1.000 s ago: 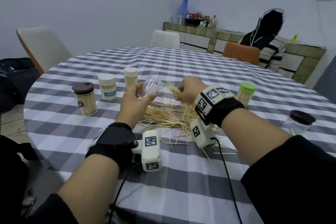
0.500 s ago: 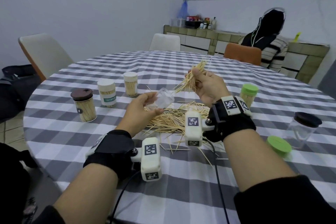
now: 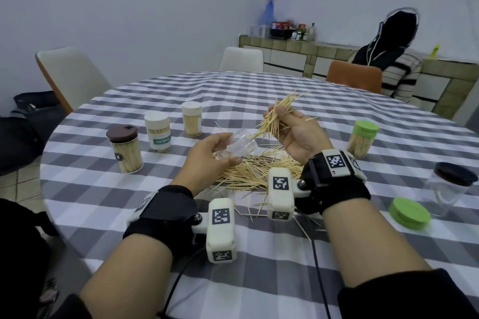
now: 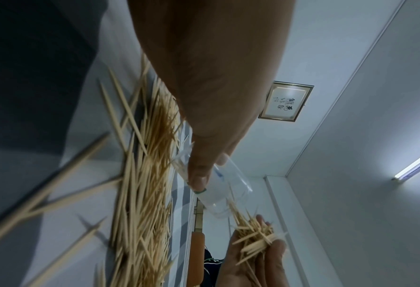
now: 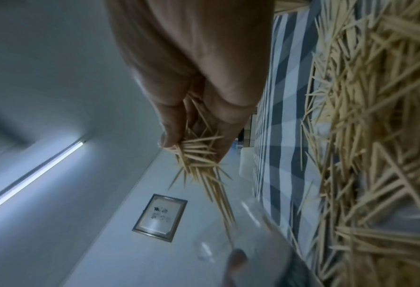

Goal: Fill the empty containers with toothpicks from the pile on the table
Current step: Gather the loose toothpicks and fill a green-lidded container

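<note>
My left hand point(image 3: 210, 155) grips a clear empty container point(image 3: 239, 146) tilted on its side, mouth toward the right, just above the toothpick pile point(image 3: 256, 171). My right hand point(image 3: 290, 127) pinches a bundle of toothpicks point(image 3: 274, 119) with its lower tips at the container's mouth. In the left wrist view the container point(image 4: 224, 191) shows under my thumb, with the bundle point(image 4: 251, 233) at its opening. In the right wrist view the bundle point(image 5: 204, 165) points down into the container point(image 5: 250, 229), which is blurred.
Three filled containers point(image 3: 125, 149) point(image 3: 158, 134) point(image 3: 191, 121) stand at the left of the checked table point(image 3: 259, 280). A green-lidded filled one point(image 3: 363, 140) stands right. A loose green lid point(image 3: 409, 212) and a dark-lidded clear jar point(image 3: 449, 189) lie near the right edge. Chairs ring the table.
My right hand lifted a bundle of toothpicks off the pile and turned it palm up. The left hand lowered and tipped the container, and the bundle's tips now reach its mouth.
</note>
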